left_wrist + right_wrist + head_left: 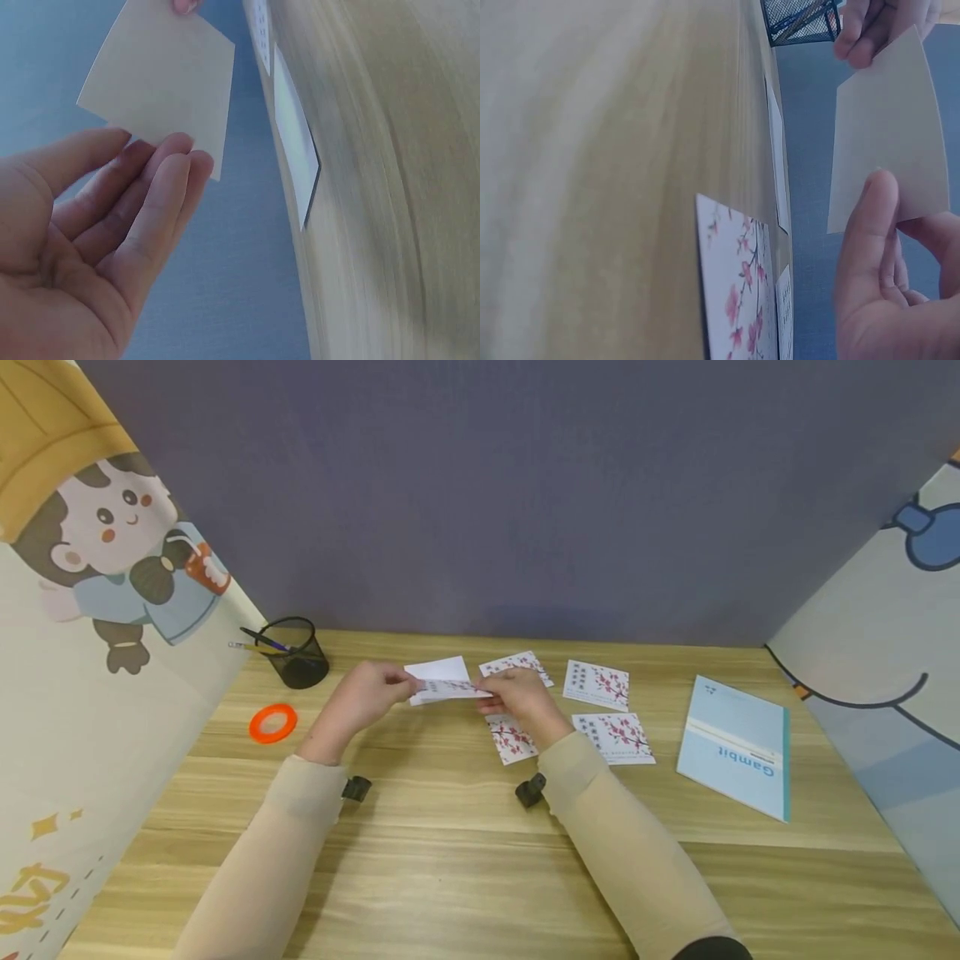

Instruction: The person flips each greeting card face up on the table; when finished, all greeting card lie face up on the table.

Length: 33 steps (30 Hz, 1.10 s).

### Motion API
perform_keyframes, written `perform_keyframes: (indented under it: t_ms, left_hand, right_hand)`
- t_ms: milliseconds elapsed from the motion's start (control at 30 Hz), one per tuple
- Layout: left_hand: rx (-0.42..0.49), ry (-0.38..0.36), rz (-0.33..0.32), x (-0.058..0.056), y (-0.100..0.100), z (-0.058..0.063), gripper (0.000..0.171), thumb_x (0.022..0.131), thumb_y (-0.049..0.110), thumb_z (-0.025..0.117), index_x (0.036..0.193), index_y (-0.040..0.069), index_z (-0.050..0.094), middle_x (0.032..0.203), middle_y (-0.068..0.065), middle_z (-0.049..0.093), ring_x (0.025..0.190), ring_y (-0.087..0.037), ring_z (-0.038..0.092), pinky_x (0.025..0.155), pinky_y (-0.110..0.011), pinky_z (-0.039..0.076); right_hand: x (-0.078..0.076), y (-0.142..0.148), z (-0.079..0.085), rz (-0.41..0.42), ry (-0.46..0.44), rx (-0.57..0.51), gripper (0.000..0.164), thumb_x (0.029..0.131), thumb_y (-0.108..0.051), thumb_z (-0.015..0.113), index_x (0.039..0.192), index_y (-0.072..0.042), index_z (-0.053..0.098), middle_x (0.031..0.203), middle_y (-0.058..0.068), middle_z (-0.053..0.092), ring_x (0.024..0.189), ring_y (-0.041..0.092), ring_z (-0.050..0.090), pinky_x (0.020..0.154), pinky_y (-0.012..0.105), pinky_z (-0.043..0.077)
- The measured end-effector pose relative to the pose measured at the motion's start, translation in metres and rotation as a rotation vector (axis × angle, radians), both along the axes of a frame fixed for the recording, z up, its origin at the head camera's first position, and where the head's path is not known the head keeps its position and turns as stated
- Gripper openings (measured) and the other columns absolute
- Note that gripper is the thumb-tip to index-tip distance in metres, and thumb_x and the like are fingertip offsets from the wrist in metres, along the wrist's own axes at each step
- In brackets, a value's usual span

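Observation:
Between both hands, a thin printed card (452, 688) is held up above the table, tilted, its blossom print seen at a steep slant. The left hand (363, 700) pinches its left end and the right hand (522, 697) its right end. In both wrist views the card's plain back (889, 135) faces the camera. Just behind it lies a blank white card (437, 668), partly covered in the head view. Under and around the right hand lie a blossom card (534, 665) at the back and another blossom card (512, 742) nearer, both partly hidden.
Farther right are two more blossom cards, a rear card (597, 685) and a front card (615, 739). A light blue Gambit pad (735, 747) lies beyond them. At left stand a black mesh pen cup (303, 668) and an orange tape roll (257, 727). A grey wall (480, 527) backs the table.

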<state>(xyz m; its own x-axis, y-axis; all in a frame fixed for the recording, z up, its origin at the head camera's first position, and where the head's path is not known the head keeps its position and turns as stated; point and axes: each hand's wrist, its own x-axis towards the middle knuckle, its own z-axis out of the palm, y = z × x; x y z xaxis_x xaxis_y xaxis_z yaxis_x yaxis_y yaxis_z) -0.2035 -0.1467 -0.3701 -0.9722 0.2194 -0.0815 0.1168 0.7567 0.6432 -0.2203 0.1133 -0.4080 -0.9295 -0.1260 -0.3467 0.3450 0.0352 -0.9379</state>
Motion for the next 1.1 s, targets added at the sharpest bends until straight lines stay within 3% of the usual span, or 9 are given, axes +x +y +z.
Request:
perform_keyframes:
  t_ms: [167,300,500,633,833,1000,1100]
  left_hand:
    - [0.006,0.005,0.027,0.001,0.004,0.001,0.028,0.102,0.036,0.07,0.115,0.014,0.081,0.122,-0.01,0.079,0.108,-0.029,0.067,0.092,-0.045,0.054]
    - [0.011,-0.004,0.037,0.001,0.004,0.002,0.028,0.101,0.034,0.072,0.117,0.013,0.079,0.121,-0.012,0.079,0.11,-0.031,0.07,0.094,-0.047,0.056]
    - [0.041,-0.068,0.049,0.0,0.005,0.003,0.05,0.099,0.03,0.074,0.142,0.008,0.063,0.124,-0.015,0.078,0.107,-0.031,0.071,0.086,-0.039,0.055]
    - [0.065,-0.123,0.05,-0.001,0.002,0.004,0.067,0.097,0.028,0.077,0.155,0.008,0.051,0.121,-0.015,0.078,0.105,-0.031,0.071,0.087,-0.04,0.055]
    - [0.079,-0.191,-0.006,-0.002,0.0,0.002,0.081,0.093,0.029,0.081,0.161,0.007,0.042,0.113,-0.014,0.078,0.102,-0.028,0.073,0.093,-0.043,0.055]
    - [0.093,-0.246,-0.061,-0.004,-0.004,-0.001,0.09,0.09,0.028,0.082,0.164,0.005,0.037,0.11,-0.015,0.077,0.099,-0.028,0.072,0.087,-0.037,0.056]
    - [0.078,-0.283,-0.078,-0.005,-0.006,-0.004,0.089,0.09,0.028,0.083,0.163,0.003,0.039,0.115,-0.016,0.076,0.102,-0.027,0.073,0.09,-0.038,0.057]
  right_hand:
    - [0.001,-0.001,0.001,0.004,-0.001,0.008,0.04,0.101,-0.01,0.074,0.135,0.006,0.065,0.137,0.023,0.068,0.075,0.014,0.074,0.081,0.031,0.068]
    - [0.0,0.0,0.0,0.021,-0.012,0.026,0.046,0.101,-0.012,0.074,0.142,0.005,0.062,0.132,0.02,0.067,0.077,0.013,0.07,0.083,0.032,0.068]
    - [-0.001,0.0,-0.002,0.049,-0.027,0.032,0.053,0.101,-0.012,0.073,0.148,0.006,0.057,0.123,0.015,0.065,0.082,0.015,0.065,0.079,0.029,0.067]
    - [-0.002,0.0,-0.002,0.068,-0.03,0.025,0.054,0.101,-0.011,0.072,0.15,0.006,0.054,0.119,0.011,0.063,0.081,0.014,0.062,0.075,0.026,0.066]
    - [-0.001,0.002,-0.002,0.102,-0.026,0.051,0.05,0.101,-0.013,0.073,0.147,0.001,0.059,0.121,0.01,0.064,0.083,0.014,0.062,0.079,0.029,0.066]
    - [0.003,0.003,0.001,0.163,0.004,0.167,0.047,0.1,-0.018,0.075,0.143,-0.004,0.062,0.121,0.01,0.065,0.088,0.016,0.063,0.085,0.035,0.067]
    - [0.005,0.0,0.001,0.201,0.022,0.23,0.044,0.101,-0.019,0.075,0.141,-0.004,0.062,0.115,0.01,0.065,0.085,0.016,0.06,0.084,0.036,0.068]
